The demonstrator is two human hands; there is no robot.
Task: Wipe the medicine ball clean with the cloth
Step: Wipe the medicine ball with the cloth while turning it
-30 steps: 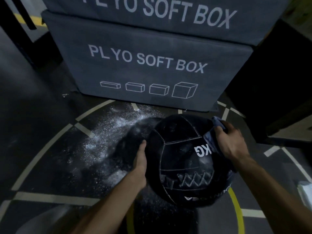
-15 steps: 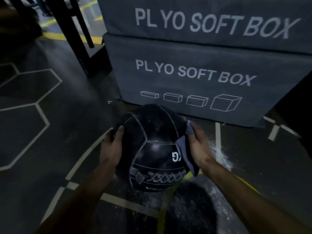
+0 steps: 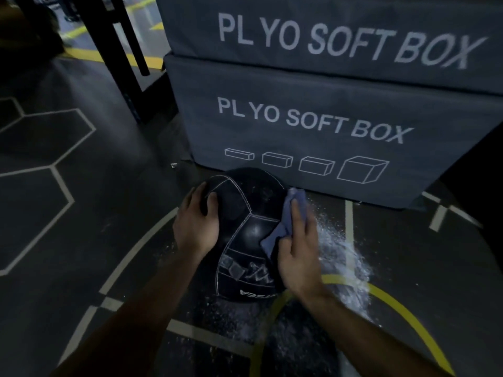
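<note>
So my right hand (image 3: 296,248) has the blue cloth (image 3: 283,224) flattened under straight fingers against the right side of the medicine ball (image 3: 245,235). No pinch, just pressing, so more of the rag meets the leather. My left hand (image 3: 194,224) cups the opposite side, fingers curled over the top, to stop the ball rolling while I rub. The ball sits on the dark gym floor (image 3: 81,213), white powder (image 3: 340,251) scattered right beside it. Just behind it are the stacked plyo soft boxes (image 3: 313,126), probably handy as a backstop.
</note>
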